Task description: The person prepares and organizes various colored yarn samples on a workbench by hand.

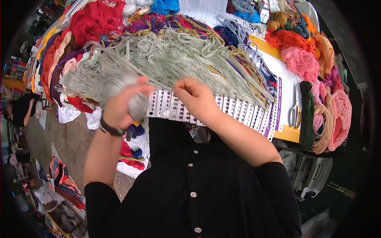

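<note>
My left hand [121, 104], blurred by motion and wearing a dark band at the wrist, is closed around a bundle of grey embroidery thread [137, 106]. My right hand [195, 97] has its fingertips pinched together just above a row of white thread cards [243, 111] with punched holes; what lies in the pinch is hidden. Beyond both hands, a wide heap of loose pale grey-green thread [170, 59] spreads over the table. Its strands hang down over the top ends of the cards.
Scissors [295, 113] lie on the table at right, beside a dark green hank [306, 115] and pink skeins [299, 63]. Red thread [97, 22] is piled at the back left. A printed sheet [202, 8] lies at the back. Another person [24, 109] is at far left.
</note>
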